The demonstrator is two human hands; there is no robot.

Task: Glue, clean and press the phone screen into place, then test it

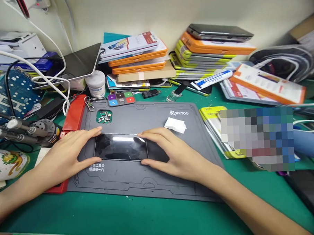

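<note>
A black smartphone (121, 147) lies sideways on a dark grey work mat (118, 176), its glossy screen facing up. My left hand (73, 149) grips its left end, thumb on the near edge and fingers on the far edge. At the opposite end my right hand (166, 146) holds it the same way, thumb near and fingertips at the far edge. Behind the right hand, a folded white wipe (175, 125) rests on the mat. Small metal parts (105, 117) sit in the mat's cut-out beyond the left hand.
Boxed parts (138, 56) and a taller stack of packs (201, 56) line the wall. A white tub (95, 83), a small glass bottle (173, 95) and a screwdriver holder (47, 131) stand around the mat. Yellow battery packs (216, 132) lie right, beside a pixelated patch.
</note>
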